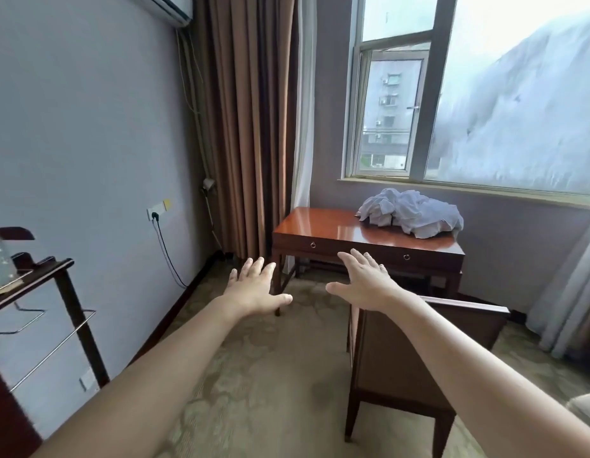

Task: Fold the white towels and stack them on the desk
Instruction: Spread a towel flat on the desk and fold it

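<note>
A crumpled heap of white towels (410, 211) lies on the right half of a glossy reddish wooden desk (320, 226) under the window. Both my arms stretch forward, palms down, in mid-air some way short of the desk. My left hand (257, 289) has its fingers straight and spread and holds nothing. My right hand (366, 282) is likewise flat and empty, seen in front of the desk's drawer front. Neither hand touches the towels or the desk.
A dark wooden chair (402, 358) stands between me and the desk, its back toward me on the right. A luggage rack (55, 292) stands at the left wall. Brown curtains (250, 127) hang left of the desk. Patterned carpet (270, 375) covers the floor ahead.
</note>
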Demonstrator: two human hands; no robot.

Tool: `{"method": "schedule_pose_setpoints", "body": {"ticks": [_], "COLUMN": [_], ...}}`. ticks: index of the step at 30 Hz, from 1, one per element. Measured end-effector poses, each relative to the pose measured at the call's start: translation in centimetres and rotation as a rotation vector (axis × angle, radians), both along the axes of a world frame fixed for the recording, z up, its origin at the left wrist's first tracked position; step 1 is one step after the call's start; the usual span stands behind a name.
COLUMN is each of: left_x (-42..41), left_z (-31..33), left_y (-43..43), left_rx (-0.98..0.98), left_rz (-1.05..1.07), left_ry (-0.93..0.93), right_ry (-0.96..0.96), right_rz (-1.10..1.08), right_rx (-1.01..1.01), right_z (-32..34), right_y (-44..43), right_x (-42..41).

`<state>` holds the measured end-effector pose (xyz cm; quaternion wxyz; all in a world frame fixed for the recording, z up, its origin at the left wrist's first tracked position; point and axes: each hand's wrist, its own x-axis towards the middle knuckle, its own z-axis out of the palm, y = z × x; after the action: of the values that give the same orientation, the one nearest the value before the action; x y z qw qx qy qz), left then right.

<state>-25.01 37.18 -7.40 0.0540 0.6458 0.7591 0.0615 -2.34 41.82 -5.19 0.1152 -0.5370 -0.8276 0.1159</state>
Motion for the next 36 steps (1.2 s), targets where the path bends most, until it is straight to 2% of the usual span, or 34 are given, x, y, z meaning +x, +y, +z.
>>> {"method": "schedule_pose_setpoints", "body": {"ticks": [14,23,28,36], "left_x": [-7.5,-14.0,-18.1,-23.1], "left_z": [-1.4,-3.5,-4.7,-4.2], "left_y": [26.6,41.0,51.2,69.8], "left_rx": [0.056,0.005,-0.029,-0.068], "left_rz": [-0.029,-0.012,-0.07,-0.278], "left_ry": [0.024,-0.003,-0.024,0.032], "right_ry": [-0.152,-0.222,-0.207,-0.159], "right_rz": [0.069,0.091,0.033,-0.142], "right_rx": [0.056,0.015,0.011,-0.046], "right_z": [-1.9,-4.6,-6.3,-7.6], "right_y": [30.1,45.5,54.8,68.3], "right_x": [-9.7,-16.0,-19.4,-23.2]}}
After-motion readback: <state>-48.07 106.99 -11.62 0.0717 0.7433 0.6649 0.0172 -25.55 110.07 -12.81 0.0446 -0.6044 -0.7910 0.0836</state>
